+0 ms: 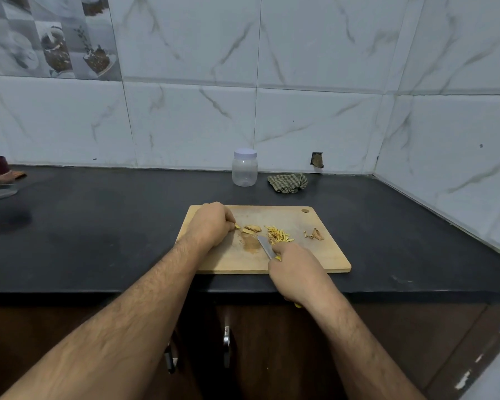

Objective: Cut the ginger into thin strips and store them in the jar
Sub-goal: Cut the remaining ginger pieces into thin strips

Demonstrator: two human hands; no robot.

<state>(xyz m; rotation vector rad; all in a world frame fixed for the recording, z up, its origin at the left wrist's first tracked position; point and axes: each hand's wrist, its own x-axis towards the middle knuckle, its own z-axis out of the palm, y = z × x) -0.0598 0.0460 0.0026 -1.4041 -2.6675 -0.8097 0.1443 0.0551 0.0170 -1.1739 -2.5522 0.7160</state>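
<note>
left hand (pixel 211 225) pinches a yellow ginger slice (pixel 237 226) mid-frame on the pale wooden cutting board (pixel 324 255) w/ curled fingers, prob to steady it, right hand (pixel 293 271) grips the yellow-handled steel knife (pixel 264 247) beside cut ginger strips (pixel 279 234), lidded clear plastic jar (pixel 244 168) waiting behind.

One view only, worn on the person's head, looking forward and down across the dark counter (pixel 98 241) toward the tiled wall (pixel 315 125) at the far side. It sits close above the wooden cutting board (pixel 315 255), which lies centre frame, near the counter's front edge. Wide-angle bending shows at the edges; both forearms enter from the near bottom.
</note>
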